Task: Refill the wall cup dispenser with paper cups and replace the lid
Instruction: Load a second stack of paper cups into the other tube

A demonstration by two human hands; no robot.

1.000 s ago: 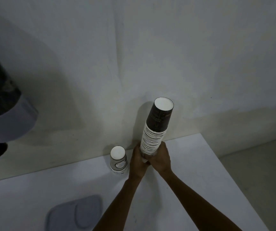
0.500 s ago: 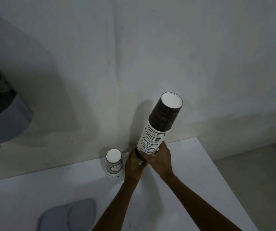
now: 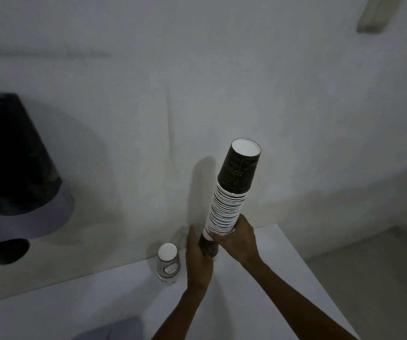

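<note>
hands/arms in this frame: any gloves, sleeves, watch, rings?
Both bare. The left hand and right hand show no gloves, and no ring can be made out in the dim light. Both forearms are uncovered up to the bottom edge of the frame: no sleeve, cuff, watch or wristband in view. No marks or tape visible either. Anything worn above the forearms is out of frame.

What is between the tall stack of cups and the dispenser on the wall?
In the head view, a short stack of cups stands on the table, left of the tall stack of cups. Otherwise only bare wall reaches the dispenser.
</note>
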